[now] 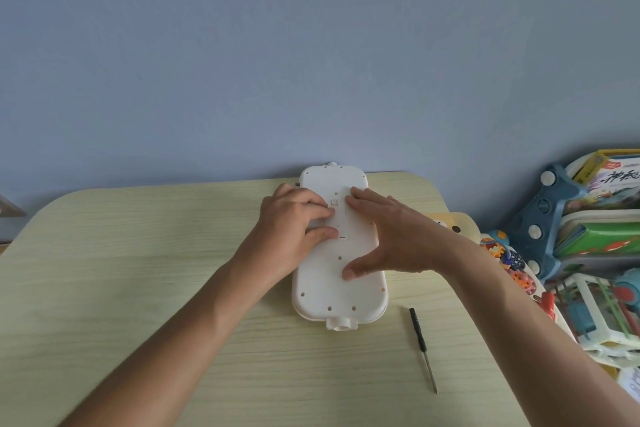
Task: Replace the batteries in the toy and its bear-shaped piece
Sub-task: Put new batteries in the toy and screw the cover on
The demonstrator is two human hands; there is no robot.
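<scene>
The white toy (pixel 337 274) lies face down mid-table (pixel 138 288) (battery cover (pixel 341 218) uppermost). Your left hand (pixel 294 229) presses curled fingers beside the cover, gripping nothing; your right hand (pixel 384 239) rests spread flat. A screwdriver (pixel 423 348) lies nearby.

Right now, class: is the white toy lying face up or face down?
Face down: the toy shows its plain underside with screw holes and the battery cover.

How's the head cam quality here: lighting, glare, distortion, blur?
Head view: soft even light, no glare, faint shadows under both hands on the white toy. Wide-angle bend curves the table edge. Centre sharp; screwdriver crisp; toy clutter at right edge slightly soft.
</scene>
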